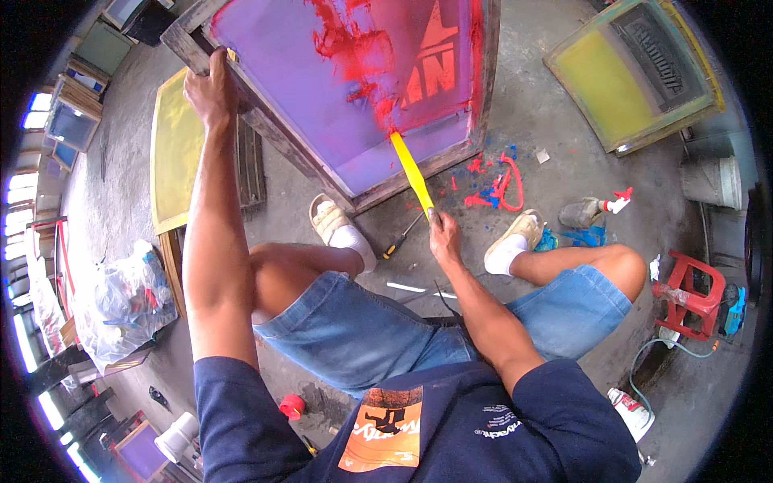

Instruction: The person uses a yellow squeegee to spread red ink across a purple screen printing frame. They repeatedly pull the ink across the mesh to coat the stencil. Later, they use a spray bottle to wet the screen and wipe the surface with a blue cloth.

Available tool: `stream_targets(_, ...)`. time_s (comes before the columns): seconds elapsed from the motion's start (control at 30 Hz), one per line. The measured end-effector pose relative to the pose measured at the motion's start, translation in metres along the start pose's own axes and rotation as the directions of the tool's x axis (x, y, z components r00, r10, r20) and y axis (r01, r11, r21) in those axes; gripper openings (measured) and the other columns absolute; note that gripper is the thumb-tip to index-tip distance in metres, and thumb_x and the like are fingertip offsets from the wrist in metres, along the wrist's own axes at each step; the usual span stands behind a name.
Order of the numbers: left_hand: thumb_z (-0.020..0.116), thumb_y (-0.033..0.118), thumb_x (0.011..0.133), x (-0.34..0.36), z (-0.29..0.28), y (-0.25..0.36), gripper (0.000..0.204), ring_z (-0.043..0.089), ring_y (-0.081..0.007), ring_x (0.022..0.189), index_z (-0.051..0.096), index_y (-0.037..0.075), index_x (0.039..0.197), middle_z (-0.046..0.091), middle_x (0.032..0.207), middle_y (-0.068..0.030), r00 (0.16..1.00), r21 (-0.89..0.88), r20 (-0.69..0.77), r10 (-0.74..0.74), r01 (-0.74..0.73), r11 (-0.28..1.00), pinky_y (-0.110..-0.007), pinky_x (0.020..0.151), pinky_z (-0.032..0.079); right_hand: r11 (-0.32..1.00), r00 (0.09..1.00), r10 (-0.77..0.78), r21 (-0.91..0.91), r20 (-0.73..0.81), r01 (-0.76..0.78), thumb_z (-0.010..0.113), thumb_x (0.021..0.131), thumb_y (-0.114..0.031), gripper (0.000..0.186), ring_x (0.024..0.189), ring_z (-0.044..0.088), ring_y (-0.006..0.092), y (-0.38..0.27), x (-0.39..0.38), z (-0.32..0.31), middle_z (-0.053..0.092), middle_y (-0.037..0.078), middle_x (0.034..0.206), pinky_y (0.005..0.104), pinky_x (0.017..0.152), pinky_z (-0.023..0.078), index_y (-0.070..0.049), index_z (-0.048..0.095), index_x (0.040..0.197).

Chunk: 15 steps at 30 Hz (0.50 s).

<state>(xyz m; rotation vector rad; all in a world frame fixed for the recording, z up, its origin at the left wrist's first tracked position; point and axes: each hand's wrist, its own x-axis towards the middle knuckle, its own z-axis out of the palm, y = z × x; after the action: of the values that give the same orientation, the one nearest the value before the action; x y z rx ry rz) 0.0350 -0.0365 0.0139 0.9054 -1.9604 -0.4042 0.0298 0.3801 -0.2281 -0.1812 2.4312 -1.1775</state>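
A wooden-framed printing screen (298,88) with purple mesh stands tilted before me, thick red ink smeared down its middle. My left hand (213,90) is closed around the frame's upper left corner. Low in my right hand (444,237) is a long, narrow yellow spatula (412,173), gripped near its end. Its far tip touches the red ink close to the lower part of the mesh. Red ink also lines the frame's right inner edge, beside pale red lettering on the mesh.
Red and blue ink scraps (503,187) litter the floor right of the screen. A screwdriver (394,245) lies near my left foot, a spray bottle (584,212) beyond my right. Yellow screens (181,153) lean at left, another (644,80) at far right, near a red stool (694,294).
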Motion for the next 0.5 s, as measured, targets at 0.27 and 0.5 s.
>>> stream_targets(0.27, 0.059, 0.037, 0.075, 0.004, 0.001, -0.003, 0.047, 0.062, -0.0383, 0.08, 0.063, -0.009, 0.082, 0.063, 0.079, -0.0265, 0.999, 0.014, -0.018, 0.042, -0.042, 0.999, -0.043, 0.079, 0.045, 0.989, 0.986, -0.146, -0.021, -0.082, 0.145, 0.054, 0.089, -0.04, 0.043, 0.059, 0.047, 0.0316, 0.044, 0.043, -0.012, 0.049, 0.018, 0.062, 0.0413, 0.057, 0.038, 0.0, 0.053, 0.073)
stream_targets(0.5, 0.059, 0.038, 0.075, 0.002, 0.004, -0.003, 0.045, 0.06, -0.0389, 0.082, 0.064, -0.006, 0.086, 0.062, 0.085, -0.027, 0.999, -0.037, -0.014, -0.031, 0.03, 0.999, -0.044, 0.077, 0.045, 0.996, 0.996, -0.082, -0.045, 0.023, 0.083, 0.057, 0.087, -0.039, 0.042, 0.061, 0.05, 0.0345, 0.055, 0.068, -0.016, 0.052, 0.02, 0.067, 0.0408, 0.059, 0.04, 0.001, 0.054, 0.075)
